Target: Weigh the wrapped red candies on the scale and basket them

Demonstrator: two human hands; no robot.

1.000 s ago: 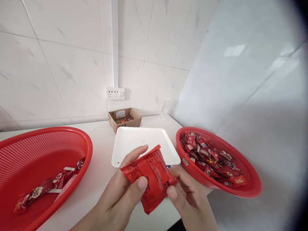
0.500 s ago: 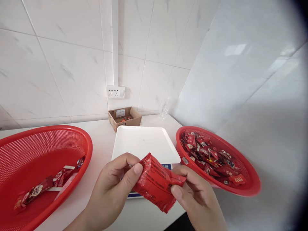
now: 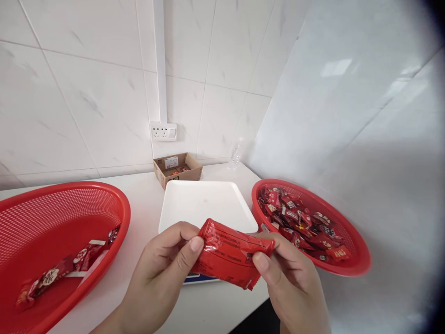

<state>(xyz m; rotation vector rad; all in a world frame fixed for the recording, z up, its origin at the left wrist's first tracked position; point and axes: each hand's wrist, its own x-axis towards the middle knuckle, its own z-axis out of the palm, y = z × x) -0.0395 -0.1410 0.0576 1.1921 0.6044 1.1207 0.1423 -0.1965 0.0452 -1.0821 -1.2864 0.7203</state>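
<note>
A red snack packet [image 3: 231, 255] with dark printing is stretched between my two hands, over the near edge of a scale with a white tray [image 3: 205, 204]. My left hand [image 3: 163, 273] pinches its left end between thumb and fingers. At the packet's right end, my right hand [image 3: 292, 278] grips with thumb in front and fingers behind. The packet looks sealed along its serrated edge, and it hides most of the scale's blue front panel.
On the left, a red basket [image 3: 127, 213] holds several wrapped packets. Another red basket [image 3: 361, 266], on the right, is heaped with packets. A cardboard box [image 3: 179, 176] with a few packets and a clear plastic bottle [image 3: 235, 157] stand by the wall, below a socket [image 3: 164, 132].
The packet has turned to lie more level, its right end raised and pulled a little to the right by my right hand. The view has shifted slightly.
</note>
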